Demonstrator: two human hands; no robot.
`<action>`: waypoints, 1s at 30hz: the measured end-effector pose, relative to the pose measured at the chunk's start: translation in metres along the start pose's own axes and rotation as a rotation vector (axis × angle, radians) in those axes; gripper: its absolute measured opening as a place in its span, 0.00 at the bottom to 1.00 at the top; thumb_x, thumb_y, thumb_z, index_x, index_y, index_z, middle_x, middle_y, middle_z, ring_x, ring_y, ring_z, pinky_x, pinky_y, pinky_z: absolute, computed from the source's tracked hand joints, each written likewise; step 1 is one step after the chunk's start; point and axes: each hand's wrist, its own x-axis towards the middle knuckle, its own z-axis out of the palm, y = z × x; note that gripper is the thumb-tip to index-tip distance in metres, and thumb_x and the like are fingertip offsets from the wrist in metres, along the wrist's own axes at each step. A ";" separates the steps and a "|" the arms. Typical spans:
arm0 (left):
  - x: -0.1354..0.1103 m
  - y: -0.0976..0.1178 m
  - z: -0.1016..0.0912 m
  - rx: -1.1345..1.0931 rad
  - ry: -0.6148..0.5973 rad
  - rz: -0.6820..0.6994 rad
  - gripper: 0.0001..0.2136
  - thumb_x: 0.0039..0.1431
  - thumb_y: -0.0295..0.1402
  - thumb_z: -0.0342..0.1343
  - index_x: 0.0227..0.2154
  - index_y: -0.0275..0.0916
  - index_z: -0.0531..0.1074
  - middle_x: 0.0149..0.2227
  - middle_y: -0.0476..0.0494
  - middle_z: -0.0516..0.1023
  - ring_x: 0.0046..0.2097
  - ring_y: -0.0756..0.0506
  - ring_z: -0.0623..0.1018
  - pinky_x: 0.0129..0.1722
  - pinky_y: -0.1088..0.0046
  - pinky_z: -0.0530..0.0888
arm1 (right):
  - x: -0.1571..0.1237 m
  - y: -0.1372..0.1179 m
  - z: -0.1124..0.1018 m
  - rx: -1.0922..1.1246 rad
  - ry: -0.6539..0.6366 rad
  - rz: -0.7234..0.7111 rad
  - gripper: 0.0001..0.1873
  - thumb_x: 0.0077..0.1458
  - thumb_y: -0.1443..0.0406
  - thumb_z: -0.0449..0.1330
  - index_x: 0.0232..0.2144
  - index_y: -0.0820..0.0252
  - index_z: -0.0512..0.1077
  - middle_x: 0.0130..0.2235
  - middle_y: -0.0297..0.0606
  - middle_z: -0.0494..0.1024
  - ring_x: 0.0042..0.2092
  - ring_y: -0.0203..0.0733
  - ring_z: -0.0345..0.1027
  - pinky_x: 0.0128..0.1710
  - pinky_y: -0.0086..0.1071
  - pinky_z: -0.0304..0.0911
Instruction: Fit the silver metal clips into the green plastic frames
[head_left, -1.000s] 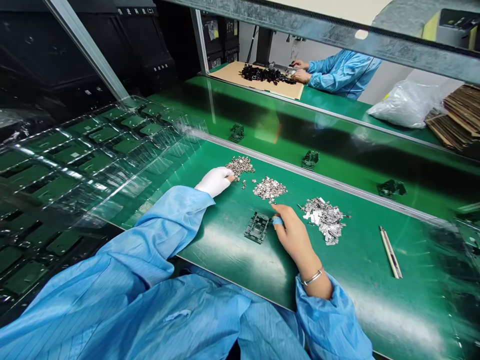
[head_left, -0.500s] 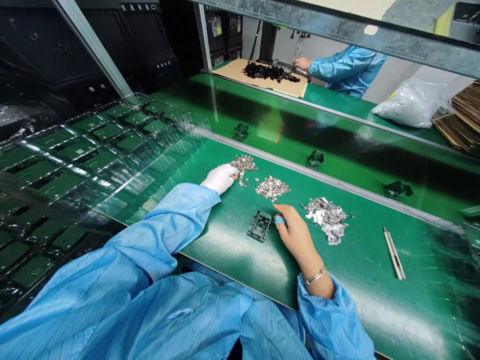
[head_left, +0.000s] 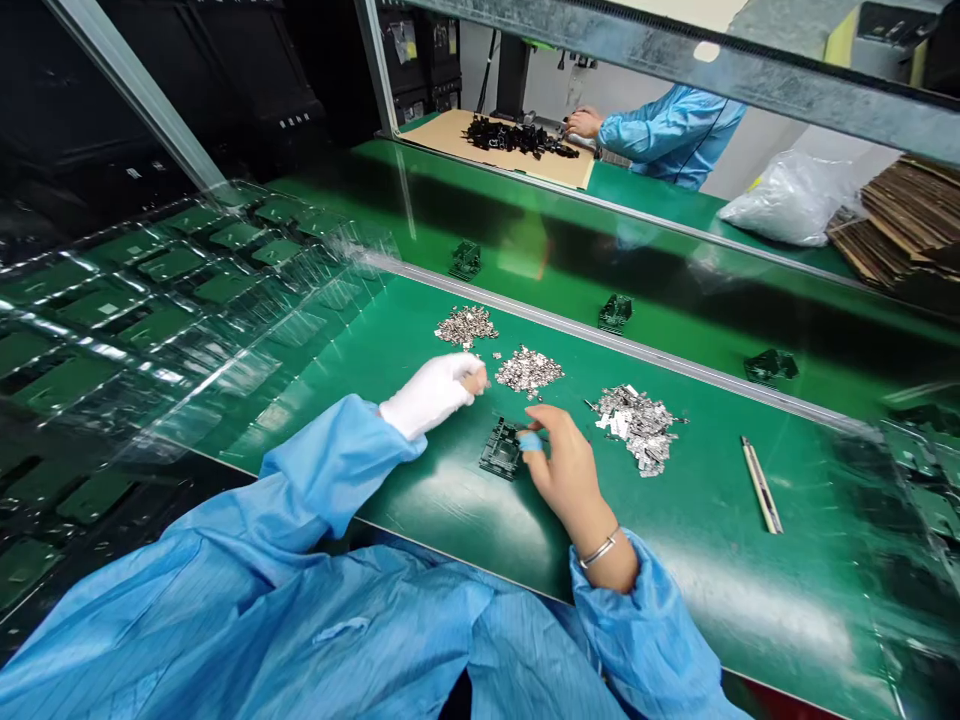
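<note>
My left hand (head_left: 435, 393), in a white glove with bare fingertips, hovers left of the middle pile. Its thumb and forefinger are pinched on what looks like a small metal part, mostly hidden by the fingers. A dark plastic frame (head_left: 500, 448) with cutouts lies flat on the green table. Beside its right edge is my right hand (head_left: 559, 455), forefinger and thumb apart, with blue tape round the thumb; nothing shows between them. Beyond the hands lie two piles of small shiny metal parts, a far-left pile (head_left: 466, 326) and a middle pile (head_left: 529, 371).
Flat silvery metal pieces (head_left: 639, 428) are heaped to the right, with a utility knife (head_left: 761, 485) farther over. Clear plastic trays (head_left: 187, 300) rise at the left. Dark frames (head_left: 616, 313) sit beyond a metal rail (head_left: 600, 340). A co-worker's sleeve (head_left: 660, 130) shows behind.
My left hand has drawn back from the far-left pile toward the dark frame, fingers pinched. My right hand stays beside the frame. The whole view has shifted slightly.
</note>
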 end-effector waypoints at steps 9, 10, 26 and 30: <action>-0.048 0.025 0.032 -0.105 -0.210 -0.015 0.15 0.56 0.46 0.48 0.24 0.39 0.64 0.22 0.51 0.65 0.25 0.50 0.66 0.25 0.75 0.66 | -0.009 -0.016 0.006 0.069 -0.092 -0.175 0.15 0.54 0.73 0.48 0.42 0.55 0.66 0.41 0.42 0.75 0.45 0.44 0.69 0.48 0.42 0.66; -0.049 0.025 0.030 -0.102 -0.210 -0.014 0.15 0.56 0.46 0.48 0.24 0.39 0.65 0.23 0.51 0.66 0.25 0.50 0.67 0.25 0.74 0.66 | -0.009 -0.017 0.004 0.105 -0.092 -0.172 0.13 0.54 0.72 0.48 0.40 0.55 0.66 0.40 0.41 0.74 0.44 0.44 0.69 0.45 0.40 0.67; -0.040 -0.020 0.039 0.201 -0.270 0.107 0.30 0.48 0.36 0.61 0.55 0.40 0.61 0.54 0.37 0.70 0.55 0.37 0.71 0.55 0.59 0.67 | 0.004 0.009 -0.012 0.906 0.108 0.545 0.06 0.50 0.62 0.57 0.31 0.56 0.64 0.29 0.31 0.70 0.29 0.34 0.66 0.36 0.35 0.71; -0.042 -0.021 0.041 0.197 -0.221 0.180 0.27 0.50 0.39 0.58 0.52 0.38 0.62 0.52 0.37 0.70 0.54 0.38 0.71 0.54 0.61 0.68 | 0.003 0.005 -0.012 0.913 0.074 0.543 0.06 0.51 0.62 0.57 0.32 0.56 0.65 0.31 0.33 0.72 0.30 0.34 0.68 0.37 0.34 0.71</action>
